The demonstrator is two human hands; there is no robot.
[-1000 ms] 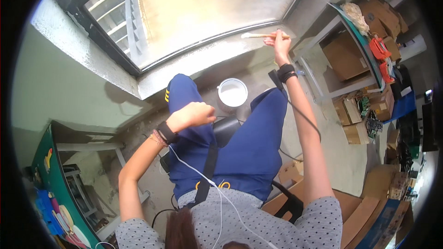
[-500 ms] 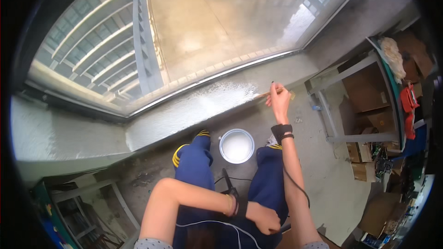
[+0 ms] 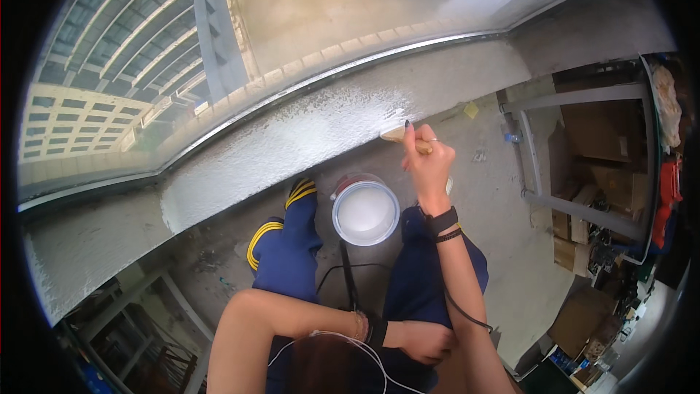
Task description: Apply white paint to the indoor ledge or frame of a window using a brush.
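Head view: right hand [image 3: 426, 164] raised, fingers wrapped tight around a paintbrush [image 3: 405, 136]; bristle end touches the low wall [image 3: 292, 142] under the window [image 3: 328, 22], at the edge of the white-painted stretch. Paint bucket [image 3: 364, 213] of white paint sits on the floor just below the brush, between the knees of the blue trousers [image 3: 292, 263]. Left hand [image 3: 423, 341] is well below the bucket, resting loosely curled on the right thigh, holding nothing visible. Metal shelf [image 3: 576, 153] with cardboard boxes stands right of the bucket.
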